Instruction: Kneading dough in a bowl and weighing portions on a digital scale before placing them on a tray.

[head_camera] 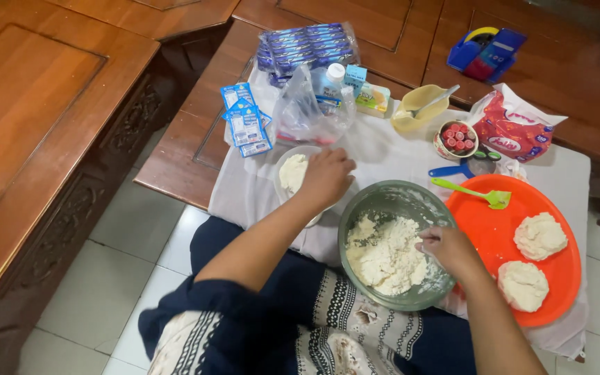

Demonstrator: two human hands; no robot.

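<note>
— What are the hands gripping?

— The right hand (449, 248) is pinched on crumbly dough (387, 253) in the grey bowl (383, 198), lower centre. The left hand (328, 173) reaches into the small white bowl (287, 156) of flour; its grasp is hidden.

— What's the risk?

— The grey bowl overhangs the lap — a hard press may tip it off the white cloth (244, 187).

glossy orange plastic tray (562, 222), crumbly matt dough (387, 253), polished wood table (182, 149).
</note>
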